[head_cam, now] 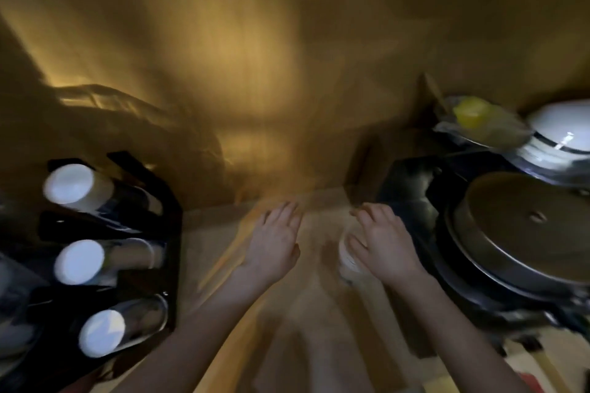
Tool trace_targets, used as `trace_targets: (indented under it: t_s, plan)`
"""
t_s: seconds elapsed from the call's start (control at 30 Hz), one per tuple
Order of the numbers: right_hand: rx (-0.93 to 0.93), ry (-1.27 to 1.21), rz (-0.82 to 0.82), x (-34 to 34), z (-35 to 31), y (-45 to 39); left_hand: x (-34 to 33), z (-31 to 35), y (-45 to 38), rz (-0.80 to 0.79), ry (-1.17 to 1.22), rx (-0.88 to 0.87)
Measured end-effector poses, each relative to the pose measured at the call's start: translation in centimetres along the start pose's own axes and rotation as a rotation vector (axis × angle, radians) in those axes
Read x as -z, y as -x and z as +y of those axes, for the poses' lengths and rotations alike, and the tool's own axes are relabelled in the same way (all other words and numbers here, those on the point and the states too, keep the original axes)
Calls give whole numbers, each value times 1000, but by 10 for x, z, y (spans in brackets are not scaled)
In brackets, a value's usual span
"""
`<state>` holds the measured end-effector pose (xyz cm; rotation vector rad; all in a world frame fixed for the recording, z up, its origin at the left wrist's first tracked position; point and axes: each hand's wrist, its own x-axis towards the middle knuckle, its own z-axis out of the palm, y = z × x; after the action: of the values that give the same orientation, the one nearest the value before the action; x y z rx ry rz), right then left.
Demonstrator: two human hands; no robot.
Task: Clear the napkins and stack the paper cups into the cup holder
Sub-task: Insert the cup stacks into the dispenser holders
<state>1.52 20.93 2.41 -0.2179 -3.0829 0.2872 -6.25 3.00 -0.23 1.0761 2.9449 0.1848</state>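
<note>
The view is dim and blurred by motion. A black cup holder (169,220) stands at the left, with three tubes of white paper cups (79,262) whose round bottoms face me. My left hand (276,242) is stretched flat over the wooden counter, fingers together, holding nothing. My right hand (383,246) lies over a white paper cup (346,260), fingers curved around it. No napkins can be made out in the blur.
At the right sits a round metal lid (526,226) on a black appliance, with a white domed dish (562,128) and a yellow thing in clear wrap (472,115) behind it. A wooden wall (255,41) rises at the back.
</note>
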Motion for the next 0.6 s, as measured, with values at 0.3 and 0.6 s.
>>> trace_targets:
  t_s: [0.3, 0.6]
  plan:
    - [-419, -531, -88, -47, 46, 42, -62, 66, -20, -216, 313, -41]
    - [-655, -965, -57, -64, 44, 36, -53, 86, -22, -133, 964, 232]
